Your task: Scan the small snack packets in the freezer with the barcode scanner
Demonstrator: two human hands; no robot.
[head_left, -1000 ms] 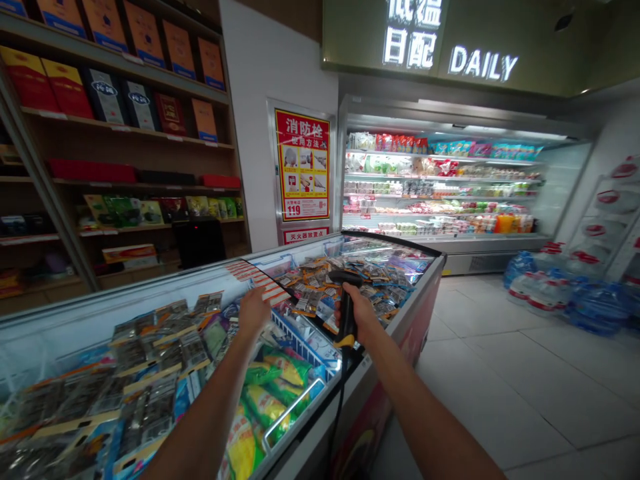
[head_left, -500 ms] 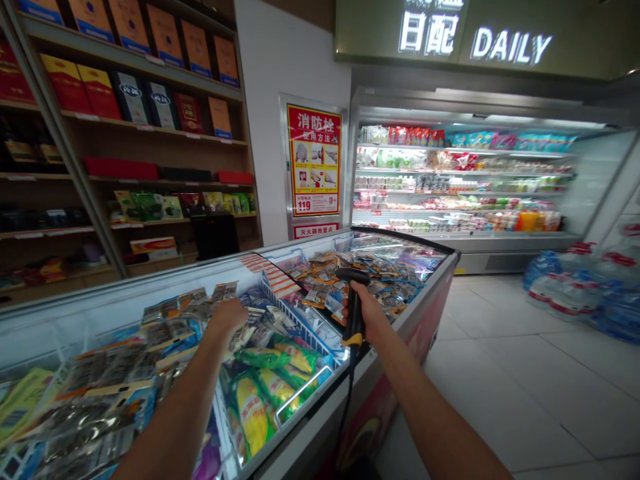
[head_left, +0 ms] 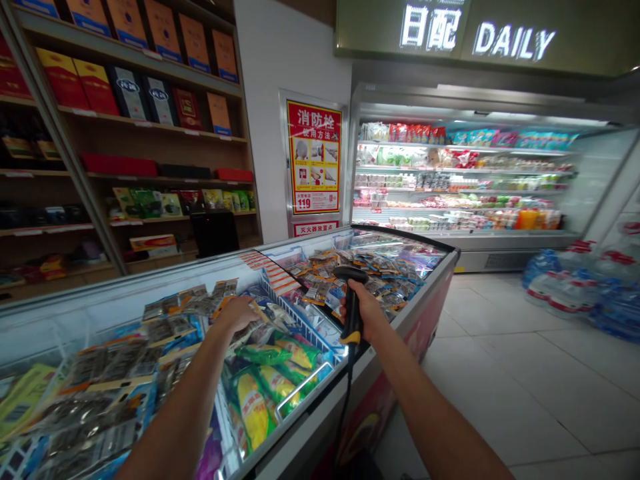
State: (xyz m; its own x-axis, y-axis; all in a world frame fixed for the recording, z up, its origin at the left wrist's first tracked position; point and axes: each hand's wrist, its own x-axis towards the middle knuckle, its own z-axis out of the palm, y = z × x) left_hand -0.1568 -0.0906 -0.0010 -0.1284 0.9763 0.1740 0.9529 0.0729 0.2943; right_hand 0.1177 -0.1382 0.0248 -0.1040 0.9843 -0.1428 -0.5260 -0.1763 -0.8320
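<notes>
My right hand point(head_left: 367, 312) is wrapped round the handle of a black barcode scanner point(head_left: 353, 310) with yellow trim, its cable hanging down over the freezer's front. The scanner stands upright, head at the top. My left hand point(head_left: 238, 315) reaches into the open chest freezer point(head_left: 303, 427), over wrapped ice creams point(head_left: 273, 320) in a wire basket. Its fingers curl down and are partly hidden; a pale, orange-edged wrapper shows beside them. Green and yellow corn-shaped ice cream packs point(head_left: 257, 400) lie nearer me. Left of them are many brown-and-silver packets point(head_left: 115, 367).
A striped strip and the dark-edged glass lid point(head_left: 400, 240) cross the freezer's far half, over more packets. Behind stand a boxed-goods shelf point(head_left: 165, 133), a fire-hydrant poster point(head_left: 314, 160) and a lit dairy cooler point(head_left: 465, 180). Bottled water packs point(head_left: 565, 287) sit on the floor at right.
My left hand has shifted slightly right and turned, its fingers now pointing more to the right among the wrappers. The scanner stays nearly in place in my right hand.
</notes>
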